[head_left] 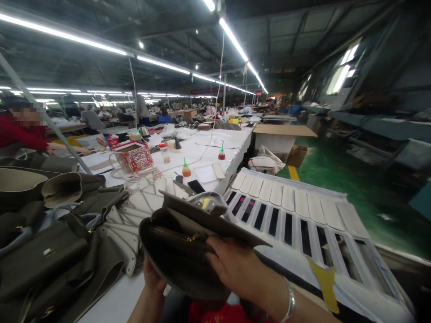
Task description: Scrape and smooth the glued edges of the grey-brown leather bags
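A dark olive handbag (178, 264) is held up in front of me, its mouth open toward me and its flap tilted up to the right. A zipper (171, 234) with a gold-coloured pull runs along the inside. My left hand (154, 274) is closed on the bag's lower left side, its fingers partly hidden behind it. My right hand (232, 262), with a silver bracelet (289, 298) at the wrist, grips the right side, its fingers reaching over the edge into the opening. Close by on the left lie pale panels with small holes (123, 237).
More olive bags (50, 251) are heaped at left. A slotted white rack (279, 226) with pale strips stands at right, a yellow tool (325, 282) on its near edge. Glue bottles (186, 169) and a red patterned box (133, 157) are on the table (232, 140). A co-worker (23, 130) reaches in at far left.
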Available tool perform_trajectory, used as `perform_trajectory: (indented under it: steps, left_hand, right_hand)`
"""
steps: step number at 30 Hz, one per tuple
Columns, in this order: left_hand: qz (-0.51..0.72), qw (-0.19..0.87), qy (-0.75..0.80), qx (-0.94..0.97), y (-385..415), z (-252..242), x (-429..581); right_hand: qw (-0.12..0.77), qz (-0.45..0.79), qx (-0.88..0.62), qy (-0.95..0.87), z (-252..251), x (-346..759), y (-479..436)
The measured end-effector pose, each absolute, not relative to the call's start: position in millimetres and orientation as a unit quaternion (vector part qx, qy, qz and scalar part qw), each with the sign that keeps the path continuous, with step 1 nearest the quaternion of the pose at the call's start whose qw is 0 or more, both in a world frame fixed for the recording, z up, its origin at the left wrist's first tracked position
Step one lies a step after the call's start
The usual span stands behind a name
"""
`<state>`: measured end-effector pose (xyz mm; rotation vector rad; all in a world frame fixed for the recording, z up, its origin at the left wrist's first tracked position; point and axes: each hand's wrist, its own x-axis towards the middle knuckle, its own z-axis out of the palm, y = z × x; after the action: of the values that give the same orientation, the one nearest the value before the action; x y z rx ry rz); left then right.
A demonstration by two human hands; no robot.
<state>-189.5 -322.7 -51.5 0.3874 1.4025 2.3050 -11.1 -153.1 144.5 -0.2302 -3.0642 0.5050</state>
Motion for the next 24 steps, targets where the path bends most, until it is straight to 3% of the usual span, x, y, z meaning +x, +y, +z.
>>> perform_trajectory:
  steps: [4,7,12,15,17,20,24]
  left_hand:
    - [0.858,0.294,0.412,0.089,-310.5,-38.4,-179.3]
    - [0.843,0.318,0.426,0.085,-306.0,-19.4,-177.4]
    - [0.778,0.078,0.596,0.180,-311.6,27.7,-166.0]
    - [0.564,-0.084,0.687,0.452,-306.8,52.5,-147.3]
    - [0.384,-0.172,0.665,0.617,-292.1,59.7,-133.4]
    - [0.238,-0.237,0.602,0.724,-260.3,53.9,-115.4]
    - [0.233,-0.238,0.583,0.741,-234.1,34.9,-99.5]
  right_hand:
    - [0.041,0.089,-0.057,-0.994,138.6,-10.5,-151.3]
    - [0.053,0.032,-0.052,-0.997,139.3,-4.3,-144.1]
    - [0.020,0.040,-0.099,-0.994,163.9,22.1,-118.2]
    - [0.003,0.011,-0.133,-0.991,172.2,41.8,-101.7]
    - [-0.009,-0.007,-0.145,-0.989,169.5,54.1,-91.1]
    - [-0.032,0.005,-0.157,-0.987,155.8,71.5,-74.7]
    - [-0.044,0.056,-0.207,-0.976,135.2,90.8,-55.3]
